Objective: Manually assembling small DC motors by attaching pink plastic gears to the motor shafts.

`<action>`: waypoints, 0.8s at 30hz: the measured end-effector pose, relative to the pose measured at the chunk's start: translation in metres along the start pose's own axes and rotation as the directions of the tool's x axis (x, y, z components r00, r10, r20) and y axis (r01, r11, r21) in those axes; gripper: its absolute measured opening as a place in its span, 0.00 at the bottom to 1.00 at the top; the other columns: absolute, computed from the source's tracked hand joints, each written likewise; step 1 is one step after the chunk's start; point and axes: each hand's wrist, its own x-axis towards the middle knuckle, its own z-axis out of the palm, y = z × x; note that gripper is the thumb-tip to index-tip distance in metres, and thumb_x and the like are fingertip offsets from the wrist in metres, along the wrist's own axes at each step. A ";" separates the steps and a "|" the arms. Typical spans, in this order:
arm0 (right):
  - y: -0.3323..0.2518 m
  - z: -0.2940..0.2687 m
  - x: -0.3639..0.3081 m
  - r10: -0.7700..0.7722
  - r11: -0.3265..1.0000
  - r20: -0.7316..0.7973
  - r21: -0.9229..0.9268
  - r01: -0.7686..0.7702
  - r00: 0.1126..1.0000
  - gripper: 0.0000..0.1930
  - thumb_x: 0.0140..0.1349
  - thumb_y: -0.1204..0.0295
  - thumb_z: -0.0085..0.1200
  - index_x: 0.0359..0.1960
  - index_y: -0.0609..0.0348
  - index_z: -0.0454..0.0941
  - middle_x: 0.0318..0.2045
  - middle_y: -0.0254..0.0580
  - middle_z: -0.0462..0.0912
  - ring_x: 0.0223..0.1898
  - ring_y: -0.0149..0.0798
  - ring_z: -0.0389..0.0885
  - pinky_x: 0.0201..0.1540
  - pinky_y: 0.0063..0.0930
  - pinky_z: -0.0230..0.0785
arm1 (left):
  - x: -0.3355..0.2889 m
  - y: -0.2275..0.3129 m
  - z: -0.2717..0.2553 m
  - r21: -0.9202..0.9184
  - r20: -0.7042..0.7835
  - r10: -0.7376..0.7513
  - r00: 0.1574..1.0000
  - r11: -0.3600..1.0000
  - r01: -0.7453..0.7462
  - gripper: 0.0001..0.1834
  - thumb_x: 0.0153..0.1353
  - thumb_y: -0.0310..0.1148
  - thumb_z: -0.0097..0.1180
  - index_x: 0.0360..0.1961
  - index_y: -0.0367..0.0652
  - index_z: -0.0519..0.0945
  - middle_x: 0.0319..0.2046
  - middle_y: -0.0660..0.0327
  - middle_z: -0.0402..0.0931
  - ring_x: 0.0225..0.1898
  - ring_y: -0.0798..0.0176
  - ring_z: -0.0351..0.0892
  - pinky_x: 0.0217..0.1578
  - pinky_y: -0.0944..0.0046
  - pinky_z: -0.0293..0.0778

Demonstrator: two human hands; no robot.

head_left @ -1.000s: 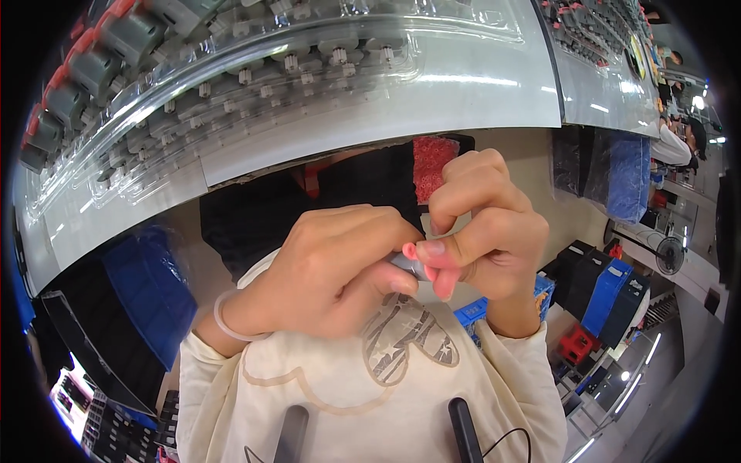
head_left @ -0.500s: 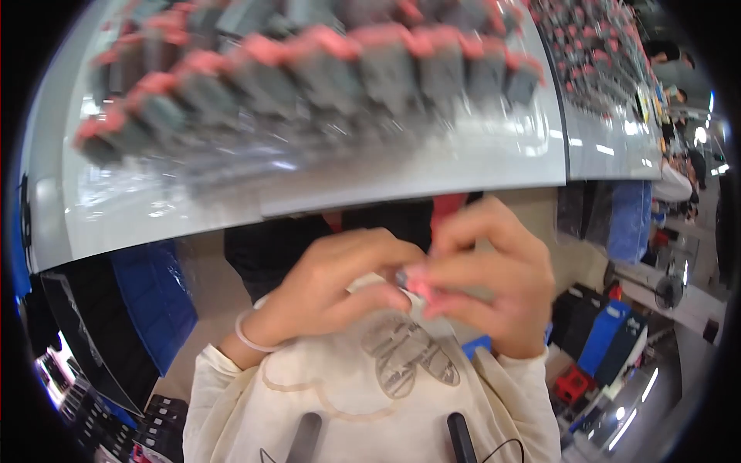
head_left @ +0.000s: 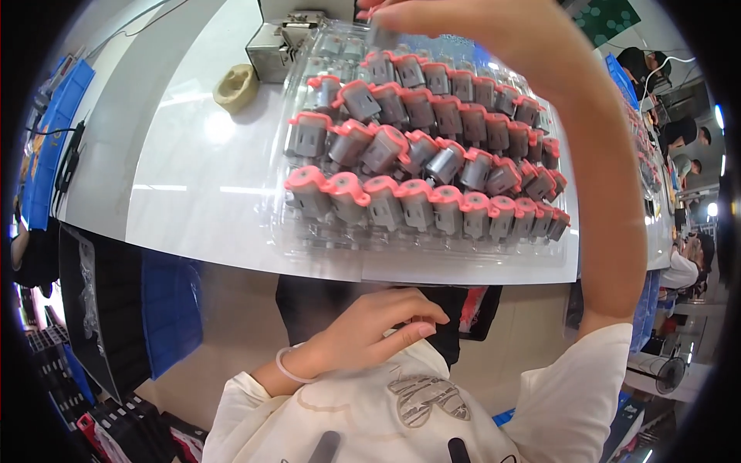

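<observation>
My right hand [head_left: 471, 19] reaches to the far side of the table, its fingers pinched on a small grey motor with a pink cap [head_left: 380, 35], partly cut off by the top edge. Beneath my right arm lies a clear plastic tray [head_left: 297, 241] filled with rows of similar pink-capped motors [head_left: 415, 202]; some lean at an angle. At the tray's far side, several slots show no pink caps. My left hand [head_left: 378, 328] hovers in front of my torso, off the table's near edge. Its fingers are loosely bent, thumb apart, with nothing in them.
A metal fixture [head_left: 270, 55] stands at the tray's far left corner, and a beige hollow block [head_left: 236, 89] lies near it on the white table [head_left: 201, 208]. Blue and black crates [head_left: 171, 316] stand below the table at left. Other people [head_left: 687, 166] are at far right.
My right hand has moved from in front of my torso to the tray's far side with the pink-capped motor. My left hand has let go and moved slightly lower. The view has shifted toward the table.
</observation>
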 end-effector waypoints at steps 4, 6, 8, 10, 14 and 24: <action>0.016 0.015 0.028 0.095 0.993 0.074 0.068 -0.100 0.993 0.13 0.51 0.70 0.57 0.36 0.66 0.79 0.31 0.47 0.83 0.30 0.34 0.80 0.36 0.24 0.72 | -0.002 -0.002 -0.005 0.019 0.009 0.009 1.000 1.000 -0.009 0.10 0.62 0.30 0.51 0.39 0.35 0.78 0.33 0.55 0.79 0.33 0.58 0.77 0.35 0.64 0.73; 0.019 0.020 0.027 0.015 0.993 0.031 -0.114 -0.011 0.999 0.11 0.50 0.71 0.57 0.33 0.66 0.79 0.29 0.48 0.83 0.30 0.35 0.80 0.36 0.25 0.72 | -0.002 -0.002 -0.007 0.025 0.003 0.003 1.000 1.000 -0.003 0.09 0.62 0.30 0.51 0.38 0.35 0.78 0.33 0.55 0.79 0.32 0.58 0.77 0.35 0.64 0.73; 0.019 0.021 0.026 -0.004 0.996 0.041 -0.090 0.007 0.999 0.11 0.49 0.71 0.57 0.31 0.66 0.78 0.29 0.48 0.82 0.30 0.36 0.80 0.35 0.26 0.71 | -0.001 -0.004 -0.009 0.029 -0.001 -0.004 1.000 1.000 0.004 0.09 0.61 0.29 0.51 0.38 0.35 0.79 0.32 0.56 0.79 0.32 0.58 0.77 0.35 0.64 0.72; 0.016 0.024 0.022 -0.021 0.998 0.048 -0.064 0.024 0.999 0.10 0.49 0.71 0.57 0.30 0.67 0.78 0.28 0.49 0.82 0.30 0.36 0.80 0.34 0.27 0.71 | 0.001 -0.005 -0.007 0.039 0.014 0.003 1.000 0.999 -0.004 0.08 0.61 0.28 0.51 0.38 0.35 0.79 0.31 0.56 0.79 0.31 0.59 0.77 0.34 0.64 0.72; 0.017 0.036 0.014 -0.039 0.986 0.014 -0.159 0.040 0.999 0.09 0.52 0.71 0.55 0.30 0.66 0.78 0.27 0.49 0.81 0.31 0.44 0.80 0.36 0.32 0.71 | 0.007 -0.005 0.000 0.014 0.058 0.006 0.998 1.000 -0.007 0.08 0.60 0.27 0.52 0.38 0.36 0.79 0.31 0.56 0.79 0.31 0.59 0.77 0.33 0.63 0.72; 0.044 -0.019 -0.080 -0.458 0.754 -0.184 -0.599 0.270 0.870 0.14 0.61 0.68 0.51 0.43 0.67 0.76 0.36 0.52 0.80 0.36 0.50 0.79 0.42 0.34 0.71 | 0.000 -0.004 0.015 0.127 -0.046 -0.134 0.990 0.982 0.139 0.08 0.59 0.28 0.52 0.36 0.34 0.80 0.28 0.57 0.78 0.30 0.63 0.78 0.33 0.67 0.72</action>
